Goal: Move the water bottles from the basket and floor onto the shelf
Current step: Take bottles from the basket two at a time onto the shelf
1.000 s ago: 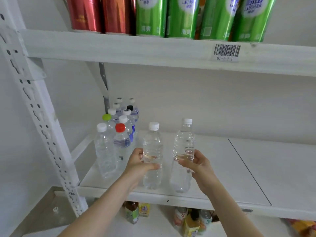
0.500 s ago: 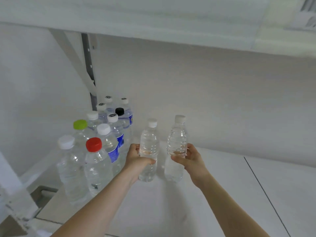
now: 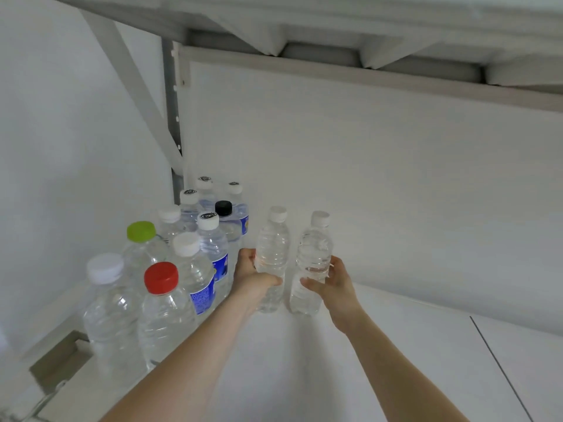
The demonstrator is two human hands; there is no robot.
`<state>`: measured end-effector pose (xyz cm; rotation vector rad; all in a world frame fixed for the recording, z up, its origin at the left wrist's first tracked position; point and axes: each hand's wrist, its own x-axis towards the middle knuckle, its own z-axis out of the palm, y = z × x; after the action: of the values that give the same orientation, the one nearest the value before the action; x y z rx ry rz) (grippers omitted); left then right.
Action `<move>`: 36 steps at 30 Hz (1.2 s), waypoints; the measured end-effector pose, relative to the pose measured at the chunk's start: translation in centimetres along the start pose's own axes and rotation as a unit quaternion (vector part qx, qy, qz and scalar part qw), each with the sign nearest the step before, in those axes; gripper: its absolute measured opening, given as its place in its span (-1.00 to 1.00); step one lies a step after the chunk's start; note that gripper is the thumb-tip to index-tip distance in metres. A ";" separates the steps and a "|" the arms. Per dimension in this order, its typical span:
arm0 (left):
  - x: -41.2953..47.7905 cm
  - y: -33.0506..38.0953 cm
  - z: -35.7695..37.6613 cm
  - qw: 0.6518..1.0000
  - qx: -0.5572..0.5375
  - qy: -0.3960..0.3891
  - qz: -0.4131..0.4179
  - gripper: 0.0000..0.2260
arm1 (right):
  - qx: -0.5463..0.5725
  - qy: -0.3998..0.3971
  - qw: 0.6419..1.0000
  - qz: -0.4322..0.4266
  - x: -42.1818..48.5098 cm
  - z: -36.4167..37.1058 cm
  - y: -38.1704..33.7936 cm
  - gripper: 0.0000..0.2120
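White shelf (image 3: 396, 367) and a pale back wall (image 3: 396, 193) fill the view. A group of bottles (image 3: 195, 269) stands on the shelf's left side, with red, green, black and white caps. Just right of the group, the left hand (image 3: 253, 281) is wrapped round the middle of a clear bottle (image 3: 272, 248). The right hand (image 3: 335, 287) grasps a second clear bottle (image 3: 313, 254) beside it. Both are upright and close together, bases at the shelf; whether they rest on it is unclear.
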<state>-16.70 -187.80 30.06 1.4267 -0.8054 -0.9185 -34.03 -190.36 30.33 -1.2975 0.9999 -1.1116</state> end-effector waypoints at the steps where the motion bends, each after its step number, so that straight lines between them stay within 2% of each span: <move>1: 0.0 -0.2 -0.1 1.000 0.000 -0.006 0.004 -0.41 | -0.002 -0.001 1.000 -0.001 0.1 0.0 0.2 -0.45; 4: -0.8 -0.9 -0.4 1.000 0.005 -0.016 0.016 -0.35 | -0.023 -0.003 1.000 -0.006 0.1 -0.2 0.7 -0.42; 8: -2.0 -3.2 -0.5 0.998 0.055 -0.007 0.027 -0.14 | -0.065 0.002 0.998 0.001 -0.8 -0.6 1.7 -0.37; 14: -1.1 -5.5 0.0 0.995 0.077 0.035 0.059 -0.27 | -0.087 0.023 0.996 0.002 -0.4 -0.5 3.3 -0.44; 23: 2.1 -5.5 1.3 0.993 0.065 0.064 0.072 -0.25 | -0.084 0.008 0.996 0.017 2.6 0.5 3.3 -0.48; 36: 4.7 -5.9 1.4 0.993 0.070 0.048 0.077 -0.25 | -0.085 -0.005 0.996 0.011 5.5 1.0 3.9 -0.46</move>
<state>-16.07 -192.22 23.84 1.4958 -0.9090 -0.6818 -31.77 -195.65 26.80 -1.4223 1.1176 -1.0212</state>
